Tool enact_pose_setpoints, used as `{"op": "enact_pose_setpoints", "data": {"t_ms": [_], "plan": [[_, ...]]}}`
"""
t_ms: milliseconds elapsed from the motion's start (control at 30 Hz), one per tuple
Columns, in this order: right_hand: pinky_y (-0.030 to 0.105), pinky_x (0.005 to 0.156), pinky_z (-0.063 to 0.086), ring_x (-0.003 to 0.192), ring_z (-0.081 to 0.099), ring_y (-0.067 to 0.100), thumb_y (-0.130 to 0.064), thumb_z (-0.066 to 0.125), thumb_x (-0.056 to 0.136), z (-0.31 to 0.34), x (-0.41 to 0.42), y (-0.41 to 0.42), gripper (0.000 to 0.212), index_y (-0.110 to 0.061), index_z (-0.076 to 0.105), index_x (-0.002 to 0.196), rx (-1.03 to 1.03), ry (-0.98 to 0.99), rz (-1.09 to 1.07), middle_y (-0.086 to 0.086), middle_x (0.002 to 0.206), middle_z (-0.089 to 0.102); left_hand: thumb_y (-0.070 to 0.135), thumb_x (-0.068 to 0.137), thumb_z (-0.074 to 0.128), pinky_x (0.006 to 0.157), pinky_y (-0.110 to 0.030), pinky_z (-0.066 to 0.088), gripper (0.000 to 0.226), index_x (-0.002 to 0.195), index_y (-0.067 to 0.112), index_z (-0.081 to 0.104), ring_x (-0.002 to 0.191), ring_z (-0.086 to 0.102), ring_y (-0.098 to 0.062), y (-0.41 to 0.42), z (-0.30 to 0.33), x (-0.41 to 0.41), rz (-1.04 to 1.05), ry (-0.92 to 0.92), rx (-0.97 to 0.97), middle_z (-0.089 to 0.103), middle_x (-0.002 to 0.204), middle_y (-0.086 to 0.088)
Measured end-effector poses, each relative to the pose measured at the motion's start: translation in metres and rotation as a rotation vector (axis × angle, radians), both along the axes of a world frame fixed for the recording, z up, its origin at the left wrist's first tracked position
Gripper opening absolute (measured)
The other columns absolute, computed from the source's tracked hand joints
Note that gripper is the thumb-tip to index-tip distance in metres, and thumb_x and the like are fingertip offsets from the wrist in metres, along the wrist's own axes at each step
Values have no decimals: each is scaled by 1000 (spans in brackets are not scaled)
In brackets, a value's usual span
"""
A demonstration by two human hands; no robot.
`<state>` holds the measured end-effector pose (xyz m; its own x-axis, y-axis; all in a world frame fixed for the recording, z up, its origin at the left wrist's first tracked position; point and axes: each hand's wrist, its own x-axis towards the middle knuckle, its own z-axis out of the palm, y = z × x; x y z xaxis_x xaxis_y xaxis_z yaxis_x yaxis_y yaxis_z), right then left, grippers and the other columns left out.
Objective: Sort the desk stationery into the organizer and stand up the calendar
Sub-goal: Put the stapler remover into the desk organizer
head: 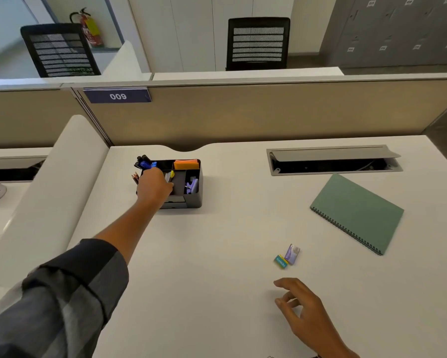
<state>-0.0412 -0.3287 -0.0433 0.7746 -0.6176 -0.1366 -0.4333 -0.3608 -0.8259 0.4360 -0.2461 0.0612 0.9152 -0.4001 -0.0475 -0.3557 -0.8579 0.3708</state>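
Left hand (153, 186) reaches over the black organizer (195, 200) at counter's (217, 254) far left, fingers hidden, so grip can't be told. Right hand (301, 307) hovers w/ fingers loosely spread, holding nothing, near two small boxes (287, 256). Green spiral calendar (358, 213) lies flat at right, long axis diagonal, binding toward the person.

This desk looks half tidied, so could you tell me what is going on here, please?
A person is sorting stationery. The left hand reaches into the black organizer, which already holds pens, orange sticky notes and a purple stapler. The right hand hovers open near two small boxes still on the desk. The green calendar lies flat.
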Motion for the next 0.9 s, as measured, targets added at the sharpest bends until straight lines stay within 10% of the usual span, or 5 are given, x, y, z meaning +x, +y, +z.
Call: {"op": "enact_pose_setpoints", "data": {"t_ms": [900], "plan": [[29,77,55,102,58,14,-9,74,89,2,26,-31,37,-20,65,123,-227,175,-193,-10,115,57,35,92,80,63,-38,44,36,85,5,60,62,52,-22,0,-2,23,-82,-62,230,51,66,-6]]}}
